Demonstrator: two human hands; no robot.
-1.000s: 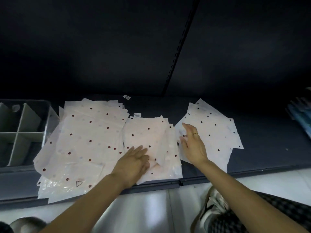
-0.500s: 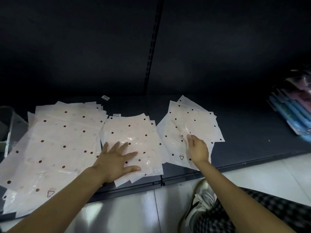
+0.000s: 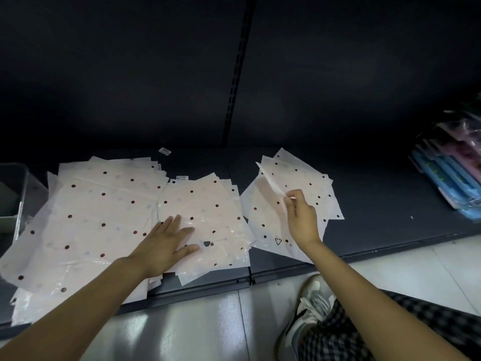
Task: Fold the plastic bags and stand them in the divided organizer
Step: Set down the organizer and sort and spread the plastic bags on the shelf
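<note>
Three heaps of translucent white bags with dark dots lie on a dark shelf: a large left pile [image 3: 99,209], a middle pile [image 3: 208,209] and a right pile [image 3: 309,194]. My left hand [image 3: 166,246] rests flat with spread fingers on the near left part of the middle pile. My right hand [image 3: 302,217] is over the right pile and pinches the edge of its top bag [image 3: 270,183], which is lifted off the heap. A corner of the clear divided organizer [image 3: 15,194] shows at the far left edge.
Packaged goods in blue and pink wrappers [image 3: 453,175] lie on the shelf at the far right. A small label [image 3: 164,151] sits behind the piles. The shelf's front edge [image 3: 364,254] borders a glossy tiled floor, where a shoe [image 3: 309,308] and a checked trouser leg show.
The view swung right, so the organizer slid almost out of frame. My right hand went from lying on the right pile to pinching and lifting its top bag's edge. The left hand stayed on the middle pile.
</note>
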